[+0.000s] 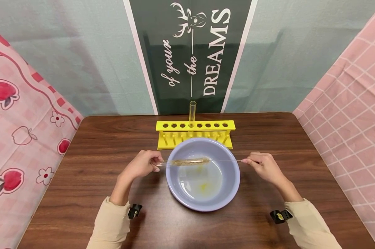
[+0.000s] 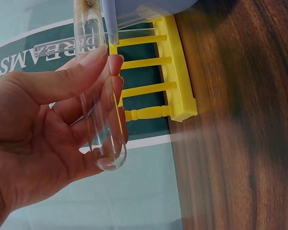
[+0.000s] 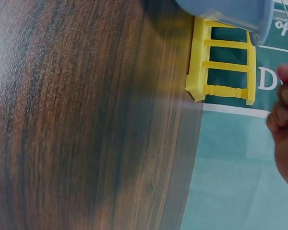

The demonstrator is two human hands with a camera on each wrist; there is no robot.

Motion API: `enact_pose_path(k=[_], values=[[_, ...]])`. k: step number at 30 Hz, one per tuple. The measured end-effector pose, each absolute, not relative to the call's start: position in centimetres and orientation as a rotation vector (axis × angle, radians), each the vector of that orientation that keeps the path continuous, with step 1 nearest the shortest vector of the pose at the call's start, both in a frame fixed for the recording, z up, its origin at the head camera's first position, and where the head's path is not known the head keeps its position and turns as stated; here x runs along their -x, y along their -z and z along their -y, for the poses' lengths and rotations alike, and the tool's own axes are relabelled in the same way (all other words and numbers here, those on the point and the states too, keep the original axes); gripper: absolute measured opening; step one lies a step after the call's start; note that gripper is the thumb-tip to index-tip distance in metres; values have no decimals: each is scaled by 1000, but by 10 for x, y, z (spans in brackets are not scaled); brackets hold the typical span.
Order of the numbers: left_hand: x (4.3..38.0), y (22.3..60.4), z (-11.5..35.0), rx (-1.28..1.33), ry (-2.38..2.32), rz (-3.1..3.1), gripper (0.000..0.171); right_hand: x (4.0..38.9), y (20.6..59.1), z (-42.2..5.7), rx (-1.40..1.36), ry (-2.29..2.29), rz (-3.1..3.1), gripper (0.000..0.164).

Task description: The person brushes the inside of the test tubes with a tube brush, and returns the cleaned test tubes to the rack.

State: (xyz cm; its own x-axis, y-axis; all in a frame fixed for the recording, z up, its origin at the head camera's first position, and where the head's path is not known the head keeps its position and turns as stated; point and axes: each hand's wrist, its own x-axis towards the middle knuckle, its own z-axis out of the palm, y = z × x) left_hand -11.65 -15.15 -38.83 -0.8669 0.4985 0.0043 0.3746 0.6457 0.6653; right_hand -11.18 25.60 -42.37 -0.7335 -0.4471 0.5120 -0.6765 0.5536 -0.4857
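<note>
My left hand (image 1: 143,164) grips a clear glass test tube (image 2: 103,139) near its rounded closed end, thumb on one side and fingers on the other. The tube lies nearly level over the lavender basin (image 1: 203,208). Inside its other part sit the tan bristles (image 1: 190,161) of a test tube brush, also seen at the top of the left wrist view. From the bristles a thin wire handle (image 1: 226,160) runs right, and my right hand (image 1: 263,166) pinches its end beyond the basin's rim. Only part of the right hand shows in the right wrist view.
Shallow cloudy liquid (image 1: 190,183) with yellow patches lies in the basin. Right behind it, a yellow test tube rack (image 1: 160,127) holds one upright test tube (image 1: 192,110). The dark wooden table (image 1: 90,166) meets printed cloth hangings at its back and sides.
</note>
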Motion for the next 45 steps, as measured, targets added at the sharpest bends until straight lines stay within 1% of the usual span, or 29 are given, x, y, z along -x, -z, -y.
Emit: enact_pose_path(k=[3,8,12,18,23,27,31,36,40,45], values=[[116,388,152,-702,-1015,-2678,22,109,422,-259,-852,-1168,2625,26],[115,387,151,-718,-1024,-2673,20,108,413,-263,-627,-1476,2856,33],[115,386,149,-723,-1022,-2698,20,111,403,-264,-507,-1620,2931,40],[116,387,149,-738,-1010,-2748,23,114,398,-266,-318,-1966,2917,46],[115,388,150,-738,-1005,-2742,23,115,398,-268,-240,-2255,2842,46],[115,389,151,-735,-1008,-2739,23,116,398,-271,-277,-2486,2729,43],[115,388,151,-724,-1018,-2736,23,117,396,-272,-284,-2608,2669,42],[115,387,152,-718,-1028,-2742,23,117,393,-273,-225,-2589,2671,43],[115,388,154,-712,-1027,-2747,24,116,392,-274,-225,-2273,2819,45],[115,390,158,-718,-1019,-2741,24,113,395,-274,-299,-1844,2944,45]])
